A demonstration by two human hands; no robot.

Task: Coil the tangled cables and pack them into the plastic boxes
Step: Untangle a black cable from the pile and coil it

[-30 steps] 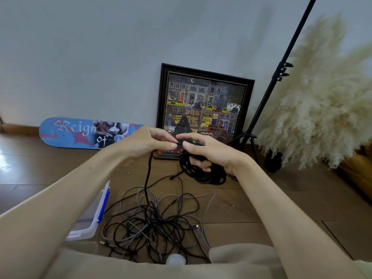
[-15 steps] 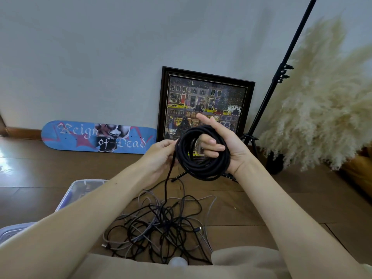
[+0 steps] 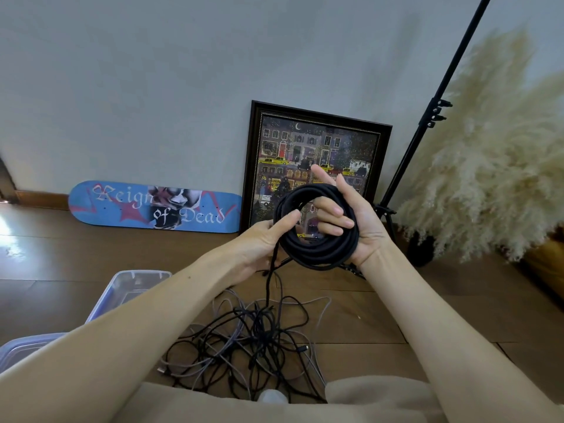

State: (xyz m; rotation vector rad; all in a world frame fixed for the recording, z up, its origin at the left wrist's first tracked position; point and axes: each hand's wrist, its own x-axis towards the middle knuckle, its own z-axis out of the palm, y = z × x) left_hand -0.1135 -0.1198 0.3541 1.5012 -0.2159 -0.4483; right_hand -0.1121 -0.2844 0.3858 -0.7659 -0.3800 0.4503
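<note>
A blue skateboard deck (image 3: 152,207) is leaning on its long edge against the wall, and it is carrying the only readable words: "Reign of Dead" in white gothic lettering; "Reign" is sitting at the left end, "of" lower down in the middle over a dark printed picture, and "Dead" toward the right end; the framed picture (image 3: 316,166) beside it is showing a painted street of houses and yellow cars, but no lettering on it is coming through clearly enough to read.
</note>
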